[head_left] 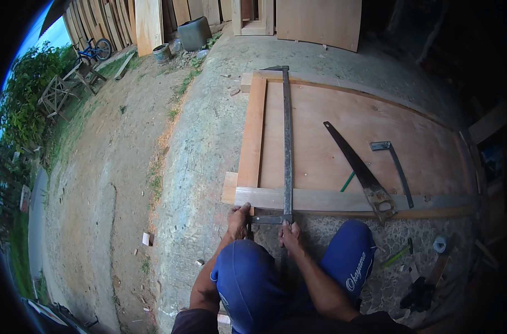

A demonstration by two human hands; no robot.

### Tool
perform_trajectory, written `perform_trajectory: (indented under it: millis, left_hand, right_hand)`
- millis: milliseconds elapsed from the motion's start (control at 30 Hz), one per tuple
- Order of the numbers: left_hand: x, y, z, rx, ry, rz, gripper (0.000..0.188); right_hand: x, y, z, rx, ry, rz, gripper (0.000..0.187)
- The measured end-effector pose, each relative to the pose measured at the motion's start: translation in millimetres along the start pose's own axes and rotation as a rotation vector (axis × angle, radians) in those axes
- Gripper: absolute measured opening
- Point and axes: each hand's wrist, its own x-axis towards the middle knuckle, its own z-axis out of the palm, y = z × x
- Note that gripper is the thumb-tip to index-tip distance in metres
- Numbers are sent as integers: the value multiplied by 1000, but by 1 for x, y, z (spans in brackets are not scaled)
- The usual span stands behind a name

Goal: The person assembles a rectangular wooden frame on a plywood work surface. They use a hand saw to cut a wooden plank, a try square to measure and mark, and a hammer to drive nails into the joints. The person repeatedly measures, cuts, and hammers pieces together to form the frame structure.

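A long steel bar clamp (288,139) lies across a wooden door panel (315,150), its far jaw over the panel's far edge. The clamp's near jaw (267,219) sits just off the near rail (320,199). My left hand (239,220) is closed at the panel's near left corner, its fingertips pinching a small wood block (252,211) beside that jaw. Part of the block is hidden by the fingers. My right hand (289,235) is wrapped round the near end of the clamp bar, below the jaw.
On the panel lie a handsaw (356,161), a try square (397,167) and a green pencil-like stick (347,182). My knees flank the right hand. Right of them, a green-handled tool (395,256) and a tape roll (439,244) lie on the concrete. Boards (147,25) lean at the back.
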Motion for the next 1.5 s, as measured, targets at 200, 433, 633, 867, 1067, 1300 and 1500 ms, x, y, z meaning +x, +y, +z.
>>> perform_trajectory:
  millis: [200,433,633,867,1067,1300,1500]
  left_hand:
    - [-5,7,-2,21,-88,-33,12]
    - [-11,19,-3,106,-72,-32,16]
    - [-1,16,-3,162,-77,-25,18]
    - [4,10,-18,149,-127,-24,25]
    - [-56,-2,-33,128,-347,-335,43]
    - [-53,-45,-87,588,-375,-230,41]
    - [-83,-42,-57,795,-222,107,47]
  right_hand:
    - [2,0,3,27,36,56,29]
    - [1,0,7,14,49,30,33]
    - [8,7,5,46,66,23,31]
    - [10,15,5,46,39,16,30]
    - [10,11,-1,51,72,59,29]
    - [1,-4,15,47,48,64,31]
    - [5,-2,5,36,60,79,32]
